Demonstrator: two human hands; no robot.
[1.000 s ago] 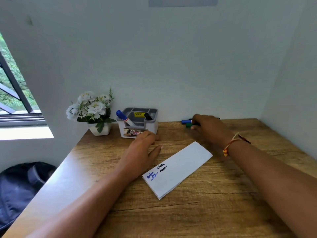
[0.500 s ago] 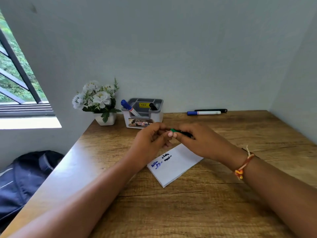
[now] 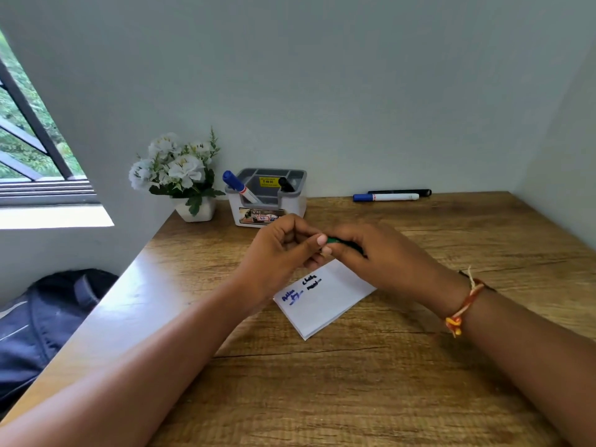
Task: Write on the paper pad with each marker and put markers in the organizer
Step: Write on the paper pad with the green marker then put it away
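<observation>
Both hands meet over the far end of the white paper pad (image 3: 325, 301), which carries blue and black writing. My right hand (image 3: 377, 256) grips a green marker (image 3: 335, 241), mostly hidden in its fingers. My left hand (image 3: 283, 250) pinches the marker's left end with thumb and fingertips. The grey-and-white organizer (image 3: 267, 201) stands by the wall with a blue-capped marker (image 3: 240, 188) and a black marker (image 3: 285, 184) in it. A blue-capped white marker (image 3: 385, 197) and a black marker (image 3: 400, 191) lie against the wall at the back right.
A white pot of white flowers (image 3: 180, 175) stands left of the organizer. The wooden desk (image 3: 354, 382) meets walls at the back and right. A dark bag (image 3: 48, 317) lies on the floor beyond the desk's left edge, below a window.
My right hand picked the green marker from the back of the desk and brought it over the pad. My left hand rose from the desk to its left end.
</observation>
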